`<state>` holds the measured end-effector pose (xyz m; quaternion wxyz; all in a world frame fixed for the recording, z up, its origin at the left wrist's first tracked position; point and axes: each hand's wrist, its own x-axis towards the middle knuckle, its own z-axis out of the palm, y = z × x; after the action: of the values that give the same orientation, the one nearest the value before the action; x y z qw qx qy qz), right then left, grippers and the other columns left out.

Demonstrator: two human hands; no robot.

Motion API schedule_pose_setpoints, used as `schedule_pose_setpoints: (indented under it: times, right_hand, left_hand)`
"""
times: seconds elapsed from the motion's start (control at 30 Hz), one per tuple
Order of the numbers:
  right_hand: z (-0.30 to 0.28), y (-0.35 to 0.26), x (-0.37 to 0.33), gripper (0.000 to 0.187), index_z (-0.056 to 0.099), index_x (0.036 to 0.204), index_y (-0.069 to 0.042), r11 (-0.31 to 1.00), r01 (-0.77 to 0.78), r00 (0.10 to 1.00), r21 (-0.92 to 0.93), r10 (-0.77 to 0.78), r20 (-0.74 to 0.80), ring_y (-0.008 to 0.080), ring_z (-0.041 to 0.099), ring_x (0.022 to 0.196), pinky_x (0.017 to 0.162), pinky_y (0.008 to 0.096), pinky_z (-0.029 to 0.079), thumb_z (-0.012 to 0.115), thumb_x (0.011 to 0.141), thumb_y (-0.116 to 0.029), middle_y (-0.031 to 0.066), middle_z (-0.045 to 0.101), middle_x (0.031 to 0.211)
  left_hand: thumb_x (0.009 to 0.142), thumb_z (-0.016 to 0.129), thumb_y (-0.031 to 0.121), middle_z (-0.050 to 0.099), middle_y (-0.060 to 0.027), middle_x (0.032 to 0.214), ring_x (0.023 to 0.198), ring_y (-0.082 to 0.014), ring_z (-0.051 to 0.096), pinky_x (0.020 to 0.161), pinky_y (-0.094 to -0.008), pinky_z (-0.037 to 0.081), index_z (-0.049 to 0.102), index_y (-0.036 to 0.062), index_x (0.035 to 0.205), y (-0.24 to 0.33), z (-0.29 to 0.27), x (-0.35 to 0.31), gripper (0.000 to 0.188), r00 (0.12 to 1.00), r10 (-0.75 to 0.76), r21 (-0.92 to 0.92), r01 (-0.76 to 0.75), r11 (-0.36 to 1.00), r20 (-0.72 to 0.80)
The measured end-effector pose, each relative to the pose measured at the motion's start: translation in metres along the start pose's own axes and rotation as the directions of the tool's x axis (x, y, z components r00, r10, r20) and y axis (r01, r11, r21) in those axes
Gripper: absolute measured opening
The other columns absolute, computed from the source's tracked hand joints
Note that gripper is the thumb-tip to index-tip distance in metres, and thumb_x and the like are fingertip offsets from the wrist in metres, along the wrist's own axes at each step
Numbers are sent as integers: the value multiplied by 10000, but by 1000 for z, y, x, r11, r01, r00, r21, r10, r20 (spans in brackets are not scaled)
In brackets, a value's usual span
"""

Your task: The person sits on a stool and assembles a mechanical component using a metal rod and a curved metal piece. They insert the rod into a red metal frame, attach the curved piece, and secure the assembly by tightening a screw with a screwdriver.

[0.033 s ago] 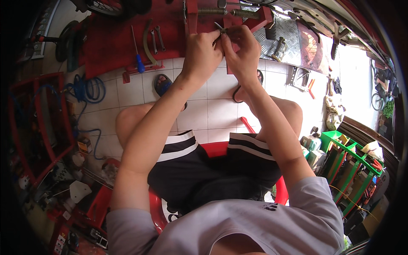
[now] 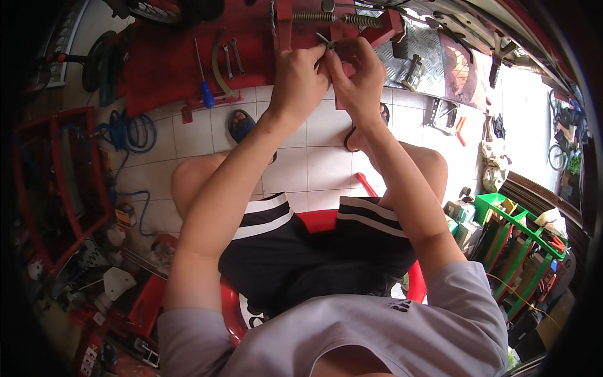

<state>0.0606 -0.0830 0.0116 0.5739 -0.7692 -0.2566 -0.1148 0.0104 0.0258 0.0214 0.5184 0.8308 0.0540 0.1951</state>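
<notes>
Practically nothing has shifted since the earlier frame: both hands, the forearms and the tools lie as they did, and any change at the fingertips is too slight to make out. The left hand point(image 2: 298, 78) and the right hand point(image 2: 359, 78) meet above the tabletop point(image 2: 157, 69), at its far middle. Each grip is drawn together into a pinch, thumb against finger, on a small metal piece point(image 2: 322, 38) whose slender pale end pokes out up and to the left; the rest of it is hidden by the fingers, so its full shape cannot be told.

Just beyond the fingers stands a red clamp point(image 2: 284, 22) with coiled springs, crowding the far side. To the left hand's left, a bare strip of red surface separates it from two spanners point(image 2: 232, 60), with a curved strip point(image 2: 218, 66) and a screwdriver point(image 2: 203, 75) farther along. The screwdriver's blue handle reaches the near edge, and the curved strip's lower end comes close to it too; farther left, the red surface is open again. On the right hand's side, a patterned metal plate point(image 2: 433, 63) carries a metal part point(image 2: 412, 70) near the front edge.

Between that edge and the red stool point(image 2: 317, 221), the tiled floor point(image 2: 308, 169) gives room around the sandalled feet. A blue hose point(image 2: 129, 133) coils on the left, well apart from the arms; a green rack point(image 2: 521, 226) stands nearer the right elbow.
</notes>
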Motion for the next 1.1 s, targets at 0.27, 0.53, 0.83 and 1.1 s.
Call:
schedule_pose_setpoints:
  times: [0.27, 0.53, 0.83, 1.1]
  right_hand:
    - [3, -2, -2, 260, 578, 924, 21, 917, -341, 940, 208, 330, 83, 159, 685, 811, 651, 267, 529, 686, 843, -201, 103, 680, 879]
    - [15, 15, -10, 332, 565, 969, 14, 861, -447, 894, 244, 420, 156, 173, 634, 668, 579, 318, 471, 532, 950, -316, 125, 657, 795]
    - [33, 33, -15, 378, 529, 838, -42, 623, -754, 657, 210, 700, 282, 73, 419, 517, 425, 251, 353, 445, 988, -379, -12, 435, 628]
    - [58, 65, -6, 287, 496, 919, -113, 79, -826, 463, 558, 659, 592, 62, 271, 492, 431, 226, 223, 418, 997, -378, -51, 339, 620]
  left_hand:
    - [865, 604, 91, 524, -121, 476, 415, -139, 504, 441, -307, 381, 601, -37, 660, 6, -4, -1, 242, 998, -34, 43, 36, 998, -59]
    - [831, 638, 72, 613, -150, 617, 525, -174, 601, 516, -285, 465, 633, -46, 786, -3, -2, 0, 126, 999, 41, 98, -44, 994, 30]
    - [860, 618, 287, 690, -148, 730, 689, -208, 697, 664, -318, 540, 694, -32, 935, -34, -81, 24, 336, 704, -624, 475, 443, 760, 340]
    - [889, 587, 295, 702, -134, 885, 770, -207, 681, 659, -323, 530, 646, -27, 1053, -68, -80, 29, 366, 798, -561, 538, 379, 753, 222]
